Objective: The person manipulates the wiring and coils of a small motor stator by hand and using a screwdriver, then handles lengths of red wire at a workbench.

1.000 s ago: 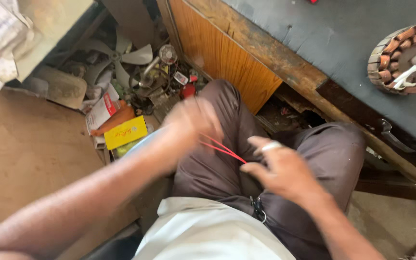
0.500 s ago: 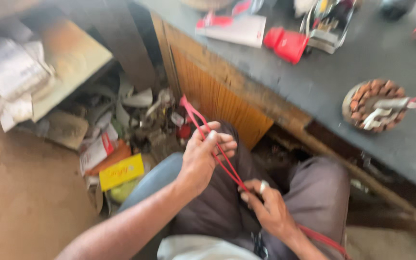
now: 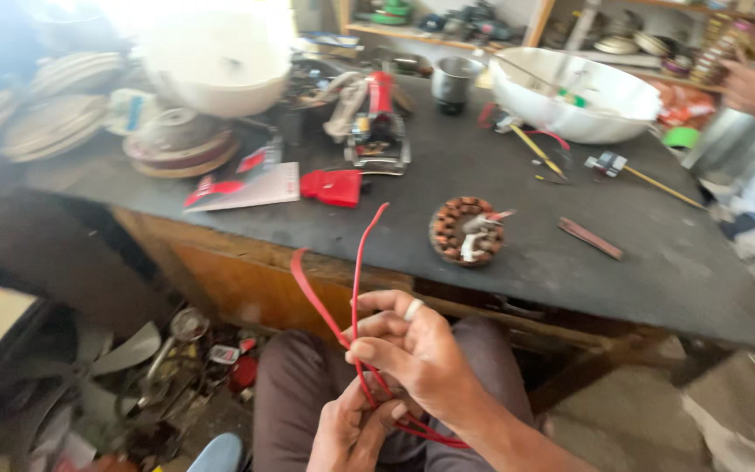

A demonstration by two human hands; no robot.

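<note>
Both hands' fingers (image 3: 395,336) clamp red wire (image 3: 356,288) just before the table edge (image 3: 342,262).

Single head cam, worn by the seated person, angled down and forward. Hands (image 3: 395,376) close, low centre, over the lap. Beyond them the dark surface (image 3: 657,253) fills mid-frame, shelves at top. Upper left blown out, probably by backlight. No second view, no overlap.
</note>
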